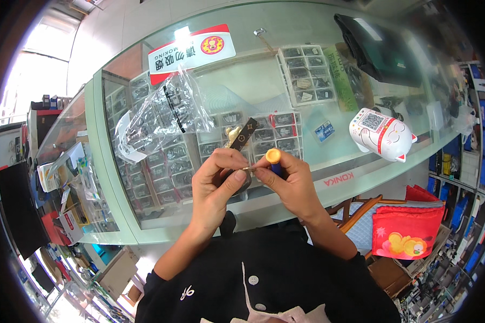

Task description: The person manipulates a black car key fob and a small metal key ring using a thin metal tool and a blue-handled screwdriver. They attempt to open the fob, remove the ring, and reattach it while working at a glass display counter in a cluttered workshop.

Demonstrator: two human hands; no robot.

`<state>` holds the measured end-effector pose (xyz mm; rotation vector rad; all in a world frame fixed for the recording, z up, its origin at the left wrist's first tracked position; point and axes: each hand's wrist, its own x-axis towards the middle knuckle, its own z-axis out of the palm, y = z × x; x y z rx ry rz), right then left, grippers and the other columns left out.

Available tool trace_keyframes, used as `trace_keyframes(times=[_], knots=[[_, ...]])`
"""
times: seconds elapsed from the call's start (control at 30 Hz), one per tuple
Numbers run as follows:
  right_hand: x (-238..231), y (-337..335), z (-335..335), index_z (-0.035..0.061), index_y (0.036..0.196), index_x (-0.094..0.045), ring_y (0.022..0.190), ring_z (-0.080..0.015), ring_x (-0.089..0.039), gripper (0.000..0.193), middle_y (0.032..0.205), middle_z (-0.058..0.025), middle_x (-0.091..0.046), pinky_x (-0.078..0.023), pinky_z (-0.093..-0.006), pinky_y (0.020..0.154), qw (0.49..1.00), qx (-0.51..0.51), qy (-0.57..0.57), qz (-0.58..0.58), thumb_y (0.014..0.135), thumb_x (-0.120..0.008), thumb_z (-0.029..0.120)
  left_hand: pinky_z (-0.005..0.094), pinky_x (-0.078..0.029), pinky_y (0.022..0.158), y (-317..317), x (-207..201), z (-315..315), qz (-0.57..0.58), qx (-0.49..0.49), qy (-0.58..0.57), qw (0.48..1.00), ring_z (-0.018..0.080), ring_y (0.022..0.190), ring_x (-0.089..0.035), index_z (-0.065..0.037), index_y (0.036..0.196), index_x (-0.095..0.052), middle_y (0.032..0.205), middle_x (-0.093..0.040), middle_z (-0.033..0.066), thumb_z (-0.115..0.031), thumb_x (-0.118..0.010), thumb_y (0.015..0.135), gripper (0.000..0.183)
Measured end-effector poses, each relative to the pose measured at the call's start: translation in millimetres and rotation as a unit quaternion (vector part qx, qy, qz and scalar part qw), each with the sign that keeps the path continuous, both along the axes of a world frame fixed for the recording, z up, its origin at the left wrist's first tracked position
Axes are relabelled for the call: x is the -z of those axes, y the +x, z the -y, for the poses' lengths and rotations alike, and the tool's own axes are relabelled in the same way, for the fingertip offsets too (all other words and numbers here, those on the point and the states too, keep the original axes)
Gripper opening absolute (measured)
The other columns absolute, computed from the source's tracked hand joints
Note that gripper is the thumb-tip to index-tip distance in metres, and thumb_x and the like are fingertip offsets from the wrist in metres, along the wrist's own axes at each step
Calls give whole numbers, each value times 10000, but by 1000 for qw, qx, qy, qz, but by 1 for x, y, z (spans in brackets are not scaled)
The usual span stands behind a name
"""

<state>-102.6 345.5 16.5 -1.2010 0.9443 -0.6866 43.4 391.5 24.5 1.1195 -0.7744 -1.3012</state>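
Observation:
Over the glass counter my two hands meet, fingertips nearly touching. My left hand (220, 176) is closed on a keychain, whose brown patterned strap (244, 134) sticks up past the fingers. A gold figure charm (233, 134) hangs beside the strap. Between the fingertips of both hands shows a small metal piece (248, 169), too small to name. Curled around a tool with a yellow-ended, blue handle (273, 156) is my right hand (290, 185); it looks like a screwdriver, its tip hidden. A dark rounded thing below the fingertips is mostly covered.
On the counter (199, 235) lie a clear plastic bag (170, 110) and a red-and-white sign (193, 52). A white cat figure (382, 134) rests at the right, a black case (380, 51) behind it. Boxes of small parts (307, 75) show through the glass. A red cushion (407, 229) sits near right.

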Motion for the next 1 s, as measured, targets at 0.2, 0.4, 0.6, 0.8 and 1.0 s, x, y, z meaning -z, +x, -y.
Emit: trace_keyframes(times=[0.2, 0.4, 0.6, 0.8, 1.0], knots=[[4, 1, 3, 20, 840, -568, 665, -29, -448, 61, 728, 31, -529, -375, -174, 602, 999, 23, -39, -16, 784, -591, 25, 246, -357, 778, -1, 2, 4, -49, 2, 76, 996, 123, 839, -482, -14, 830, -507, 912, -518, 71, -44, -526, 784, 58], [3, 2, 8, 23, 859, -559, 648, -40, -451, 103, 732, 22, -539, -368, -186, 584, 1000, 19, 12, -11, 789, -598, 88, 252, -373, 754, 1, 4, 10, -154, 5, 101, 983, 129, 813, -490, -34, 843, -503, 885, -526, 63, -54, -523, 803, 48], [4, 2, 9, 15, 858, -554, 558, -23, -394, 103, 673, 25, -498, -306, -165, 490, 998, 16, 55, 24, 821, -571, 110, 253, -396, 727, 0, 6, 9, -157, -9, 108, 982, 130, 797, -507, -40, 842, -505, 886, -530, 55, -63, -533, 808, 49], [9, 5, 7, 28, 870, -542, 551, -19, -379, 102, 650, 38, -462, -297, -166, 484, 1000, 26, 6, 7, 827, -564, 117, 245, -396, 731, 0, 10, 10, -151, -14, 104, 983, 124, 792, -512, -37, 847, -516, 892, -540, 49, -57, -533, 809, 46], [10, 5, 7, 31, 864, -542, 564, -15, -383, 96, 656, 52, -453, -298, -160, 494, 999, 32, 11, -4, 822, -570, 114, 245, -377, 765, 0, 11, 9, -121, -18, 113, 986, 118, 831, -500, -35, 850, -522, 907, -545, 46, -50, -528, 808, 45]])
